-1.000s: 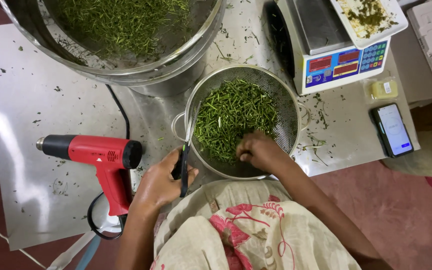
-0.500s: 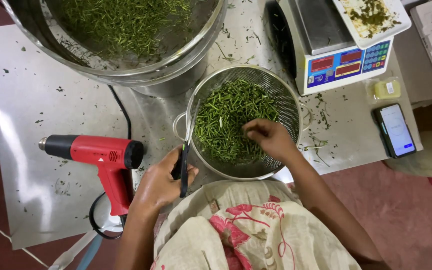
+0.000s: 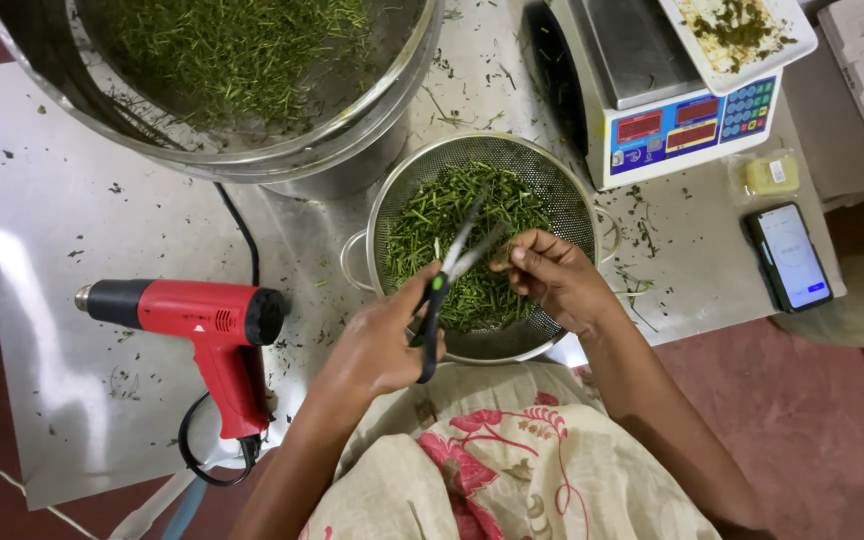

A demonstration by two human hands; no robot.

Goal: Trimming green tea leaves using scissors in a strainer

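A metal colander (image 3: pixel 384 208) full of green stems (image 3: pixel 452 215) sits on the steel table in front of me. My left hand (image 3: pixel 377 345) grips a pair of scissors (image 3: pixel 452 265) with dark handles, blades open and pointing up over the colander. My right hand (image 3: pixel 552 275) pinches a small piece of plant stem (image 3: pixel 500 260) right beside the scissor blades, above the colander's near side.
A large steel basin (image 3: pixel 252 150) of chopped greens stands at the back left. A red heat gun (image 3: pixel 202 320) lies left of me, cord trailing. A digital scale (image 3: pixel 672 110) with a white tray, a small yellow packet (image 3: pixel 770 175) and a phone (image 3: pixel 790 255) are at the right.
My left hand lifted the scissors from beside the colander and swung the blades over it. My right hand came up out of the greens holding a stem at the blades.
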